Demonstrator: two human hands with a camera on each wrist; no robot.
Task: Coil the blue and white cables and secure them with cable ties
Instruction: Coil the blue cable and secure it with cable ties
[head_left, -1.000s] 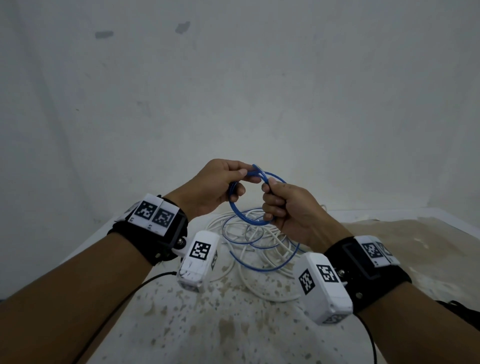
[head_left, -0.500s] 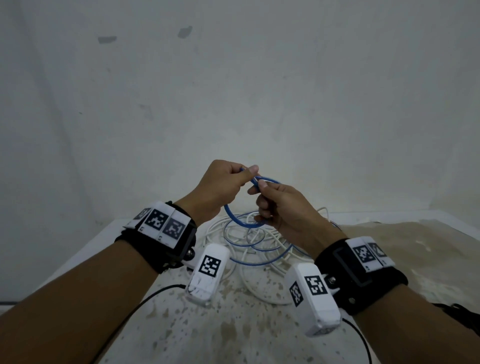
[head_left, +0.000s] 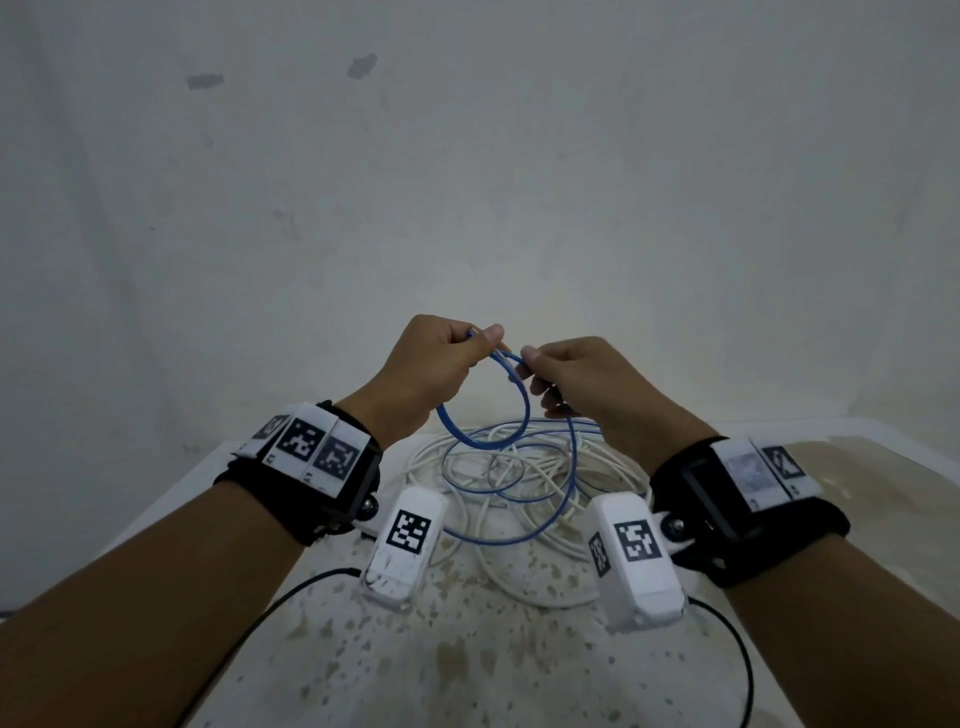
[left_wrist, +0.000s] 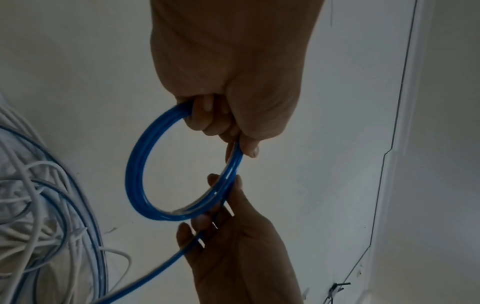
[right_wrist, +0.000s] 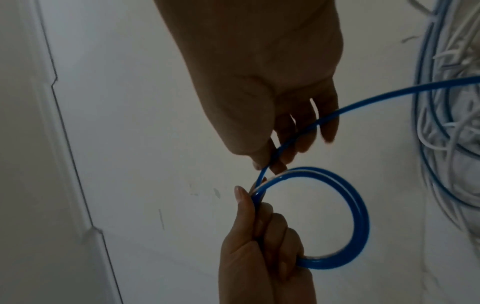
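My left hand (head_left: 480, 338) holds a small coil of blue cable (head_left: 488, 445) above the table, thumb and fingers curled round its top. The coil (left_wrist: 135, 164) has a few turns and hangs below that hand (left_wrist: 228, 123). Just to the right, my right hand (head_left: 525, 359) pinches a single blue strand (right_wrist: 389, 92) between thumb and forefinger, next to the left thumb. That strand runs down to the loose blue cable (head_left: 498, 540), which is tangled with the white cable (head_left: 545, 604) on the table. No cable tie is in view.
The tangle lies at the far middle of a white, stained table (head_left: 467, 670), close to a bare wall (head_left: 467, 182). Thin black wires (head_left: 291, 597) trail from the wrist cameras over the near part of the table.
My right hand has risen from the coil's right side to the left thumb, bringing a blue strand with it. The left hand has kept its hold on the coil.
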